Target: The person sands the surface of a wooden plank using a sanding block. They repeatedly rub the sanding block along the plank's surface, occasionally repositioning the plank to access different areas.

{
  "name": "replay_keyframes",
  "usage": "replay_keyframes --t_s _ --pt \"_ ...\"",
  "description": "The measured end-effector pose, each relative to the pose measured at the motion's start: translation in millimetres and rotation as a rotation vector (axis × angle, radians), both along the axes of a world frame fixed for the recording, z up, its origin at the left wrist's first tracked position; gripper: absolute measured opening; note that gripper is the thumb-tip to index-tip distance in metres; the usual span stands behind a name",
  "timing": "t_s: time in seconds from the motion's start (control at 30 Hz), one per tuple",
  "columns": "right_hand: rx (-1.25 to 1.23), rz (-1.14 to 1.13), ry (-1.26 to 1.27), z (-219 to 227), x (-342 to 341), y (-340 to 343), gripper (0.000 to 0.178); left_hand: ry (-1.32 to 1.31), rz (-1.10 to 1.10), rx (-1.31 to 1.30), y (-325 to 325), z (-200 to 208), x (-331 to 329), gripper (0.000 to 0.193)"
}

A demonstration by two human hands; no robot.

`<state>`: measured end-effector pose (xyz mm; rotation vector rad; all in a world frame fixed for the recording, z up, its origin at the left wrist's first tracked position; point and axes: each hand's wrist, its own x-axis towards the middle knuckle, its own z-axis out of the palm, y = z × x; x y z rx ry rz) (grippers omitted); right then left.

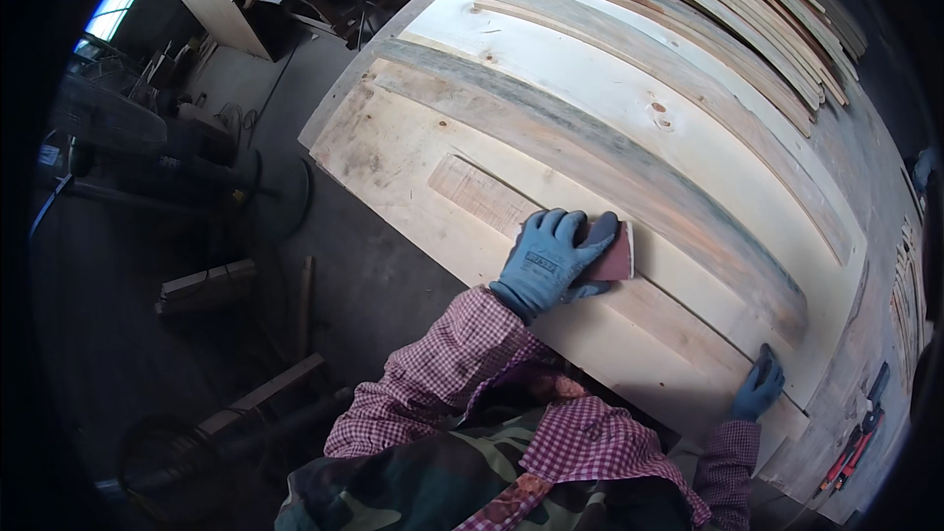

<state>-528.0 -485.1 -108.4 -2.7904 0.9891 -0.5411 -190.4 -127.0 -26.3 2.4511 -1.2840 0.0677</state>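
A pale narrow wooden board [678,320] lies slantwise across the near part of the worktable. My left hand [548,258], in a blue-grey work glove, is closed around a reddish-brown sanding block [617,258] and rests over the middle of that board. The block's right end shows past my fingers; its underside is hidden. At the board's lower right end, my right hand [758,386], gloved alike, has its fingers bent over the edge and holds the board there.
A longer grey-stained plank [590,162] lies just beyond, on pale panels. Another plank [678,79] and a stack of thin strips [728,10] lie farther back. Red-handled pliers [857,447] rest at the right. Timber pieces [206,280] and dark machinery stand at the left.
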Motion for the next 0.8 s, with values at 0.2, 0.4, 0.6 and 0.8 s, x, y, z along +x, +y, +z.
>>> replay_keyframes --t_s 0.2,0.4,0.6,0.8 --pt "0.040 0.060 0.013 5.1 -9.9 2.3 0.046 -0.058 0.187 0.072 25.9 3.8 43.6 0.074" --pt "0.171 0.324 0.132 54.7 13.1 23.2 0.076 -0.229 0.610 0.231 113.3 -14.7 135.3 0.070" --pt "0.163 0.254 0.084 34.7 -1.4 20.1 0.080 -0.111 -0.010 0.068 -9.9 -4.5 14.4 0.079" --pt "-0.041 0.170 -0.042 39.8 -6.7 47.4 0.080 -0.052 -0.215 0.142 -62.5 31.8 -33.5 0.084"
